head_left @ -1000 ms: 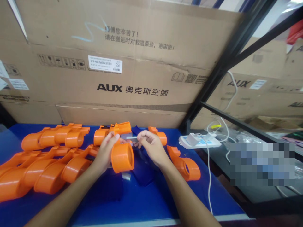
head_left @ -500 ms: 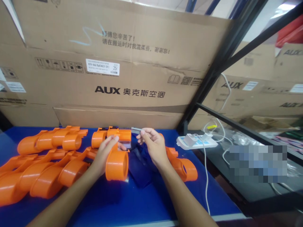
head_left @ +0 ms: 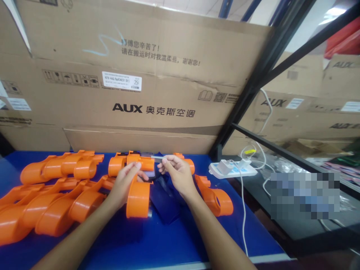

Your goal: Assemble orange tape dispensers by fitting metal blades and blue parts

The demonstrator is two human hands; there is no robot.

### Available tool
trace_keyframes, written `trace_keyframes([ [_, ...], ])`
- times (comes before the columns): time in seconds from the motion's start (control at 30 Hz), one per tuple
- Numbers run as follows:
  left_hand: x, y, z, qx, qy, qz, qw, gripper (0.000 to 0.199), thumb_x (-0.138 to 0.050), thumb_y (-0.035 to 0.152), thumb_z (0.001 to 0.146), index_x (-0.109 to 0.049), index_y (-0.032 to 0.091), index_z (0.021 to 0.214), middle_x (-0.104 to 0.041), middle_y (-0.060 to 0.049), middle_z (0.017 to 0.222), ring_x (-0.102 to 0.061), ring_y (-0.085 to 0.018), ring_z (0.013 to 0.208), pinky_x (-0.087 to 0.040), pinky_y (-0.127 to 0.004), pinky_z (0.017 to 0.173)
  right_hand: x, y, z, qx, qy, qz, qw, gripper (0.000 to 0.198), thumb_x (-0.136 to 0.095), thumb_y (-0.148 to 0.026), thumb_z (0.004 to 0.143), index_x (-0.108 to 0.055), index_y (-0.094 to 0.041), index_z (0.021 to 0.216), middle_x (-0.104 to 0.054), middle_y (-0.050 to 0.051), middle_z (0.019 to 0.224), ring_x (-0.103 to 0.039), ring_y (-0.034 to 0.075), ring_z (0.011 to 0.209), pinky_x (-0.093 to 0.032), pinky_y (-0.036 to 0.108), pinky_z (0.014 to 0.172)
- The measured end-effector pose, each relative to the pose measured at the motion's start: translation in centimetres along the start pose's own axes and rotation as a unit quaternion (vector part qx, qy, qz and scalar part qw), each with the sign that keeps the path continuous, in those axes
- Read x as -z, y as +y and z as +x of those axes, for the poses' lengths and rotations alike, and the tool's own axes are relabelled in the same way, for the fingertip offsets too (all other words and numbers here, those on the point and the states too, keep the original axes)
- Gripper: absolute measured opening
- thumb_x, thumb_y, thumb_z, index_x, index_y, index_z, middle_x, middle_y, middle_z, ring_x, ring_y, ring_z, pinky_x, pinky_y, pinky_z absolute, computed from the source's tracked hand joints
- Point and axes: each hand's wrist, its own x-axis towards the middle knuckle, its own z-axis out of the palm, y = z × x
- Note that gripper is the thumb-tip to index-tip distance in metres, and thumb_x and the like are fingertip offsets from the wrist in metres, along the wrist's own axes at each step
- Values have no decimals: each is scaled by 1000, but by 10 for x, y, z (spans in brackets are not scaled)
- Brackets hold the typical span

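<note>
Orange parts are lying in rows by the left edge of the blue table; nearer the back edge, my left hand is closing firmly on an orange piece, my right hand pinching a metal strip beside its upper end, seemingly matching them, which is calling for steady alignment

Blue tabletop | orange parts in rows, left | dark-blue cloth, middle | white cable, right
</note>
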Motion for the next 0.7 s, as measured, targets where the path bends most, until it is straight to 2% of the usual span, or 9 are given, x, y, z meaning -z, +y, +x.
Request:
trace_keyframes([
  [0.1,0,-3,2,7,-18,5,1000,45,-68,61,84,-66,16,76,-65,-4,58,-55,-13,45,-40,-22,43,-2,0,-2,5,-6,-3,1000,29,-75,-46,86,-67,-20,93,-73,3,76,-65,15,64,-53,28,63],
  [0.23,1,-6,3,16,-31,5,999,42,-70,59,83,-64,17,81,-70,-5,68,-57,-13,47,-42,-23,44,-5,-1,-3,12,-2,-29,999,30,-74,-49,86,-68,-20,92,-72,3,76,-64,15,65,-51,27,59],
  [0.37,2,-8,5,3,-14,-1,1000,40,-69,57,85,-64,18,81,-70,-5,68,-56,-13,47,-41,-23,45,-3,-1,-2,23,47,-62,997,31,-76,-49,83,-72,-20,93,-71,3,81,-61,15,66,-49,26,57],
  [0.47,4,-9,6,-10,1,-12,1000,37,-69,56,85,-63,19,81,-71,-5,72,-56,-13,50,-42,-23,46,0,-3,-2,40,74,-74,994,28,-72,-48,87,-75,-21,94,-71,4,81,-60,16,66,-50,28,60],
  [0.7,8,-8,8,8,-12,19,1000,48,-65,63,86,-68,17,75,-63,-4,59,-52,-13,46,-37,-24,44,2,-10,-5,50,51,-87,994,24,-69,-43,90,-79,-22,93,-70,3,75,-57,16,63,-48,30,62],
])
